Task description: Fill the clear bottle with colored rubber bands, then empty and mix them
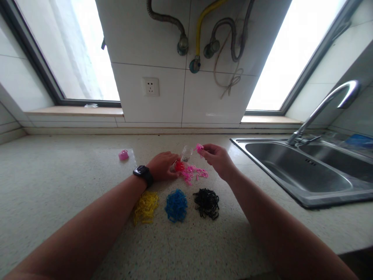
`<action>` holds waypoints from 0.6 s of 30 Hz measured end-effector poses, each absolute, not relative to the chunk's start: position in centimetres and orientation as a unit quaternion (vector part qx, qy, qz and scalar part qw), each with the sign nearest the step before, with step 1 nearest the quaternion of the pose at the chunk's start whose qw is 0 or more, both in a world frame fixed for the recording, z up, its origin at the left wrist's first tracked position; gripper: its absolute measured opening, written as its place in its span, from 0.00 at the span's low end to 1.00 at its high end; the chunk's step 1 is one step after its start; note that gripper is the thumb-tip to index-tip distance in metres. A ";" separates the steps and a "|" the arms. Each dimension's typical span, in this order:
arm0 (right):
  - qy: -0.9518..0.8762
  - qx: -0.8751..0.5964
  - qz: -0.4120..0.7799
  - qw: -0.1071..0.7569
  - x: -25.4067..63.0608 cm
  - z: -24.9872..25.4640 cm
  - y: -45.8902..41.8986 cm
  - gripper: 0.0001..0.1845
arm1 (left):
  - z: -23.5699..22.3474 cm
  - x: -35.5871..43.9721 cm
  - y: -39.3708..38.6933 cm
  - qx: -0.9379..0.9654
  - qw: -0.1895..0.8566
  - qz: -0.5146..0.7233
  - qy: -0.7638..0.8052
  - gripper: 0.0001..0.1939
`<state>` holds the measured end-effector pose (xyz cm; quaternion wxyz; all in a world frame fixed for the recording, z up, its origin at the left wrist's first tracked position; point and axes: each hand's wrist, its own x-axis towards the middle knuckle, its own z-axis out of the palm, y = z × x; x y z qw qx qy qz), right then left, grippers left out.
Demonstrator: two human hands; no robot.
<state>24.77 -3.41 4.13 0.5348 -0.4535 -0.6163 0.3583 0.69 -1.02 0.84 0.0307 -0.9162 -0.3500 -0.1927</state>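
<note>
My left hand (164, 166), with a black watch on its wrist, is closed around a small clear plastic container (186, 153) lying tilted on the counter. Bright red pieces (179, 165) show at its lower end, by my fingertips. My right hand (215, 157) pinches a small clump of pink rubber bands (199, 148) just right of the container. More pink rubber bands (190, 174) lie spread below it. Nearer to me are separate heaps of yellow bands (146, 207), blue bands (176, 205) and black bands (206, 203). The yellow heap is partly behind my left forearm.
A pink cap-like piece (123, 155) sits on a clear plastic sheet or bag (131, 158) at the left. To the right is a steel double sink (294, 196) with a tall faucet (323, 101). A tiled wall with a socket (150, 86) and hoses stands behind.
</note>
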 end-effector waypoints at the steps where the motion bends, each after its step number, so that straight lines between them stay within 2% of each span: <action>1: -0.599 -0.437 0.378 0.554 24.6 4.3 -3.5 0.18 | 0.8 0.7 -1.0 -0.916 0.034 -0.189 -0.351 0.18; 9: -0.533 -0.352 0.458 0.617 23.1 4.5 -3.9 0.14 | 0.8 0.9 -0.9 -0.922 0.047 -0.175 -0.343 0.25; 18: -0.497 -0.314 0.462 0.663 21.1 4.3 -3.2 0.13 | 0.9 0.9 -0.9 -0.922 0.047 -0.173 -0.343 0.26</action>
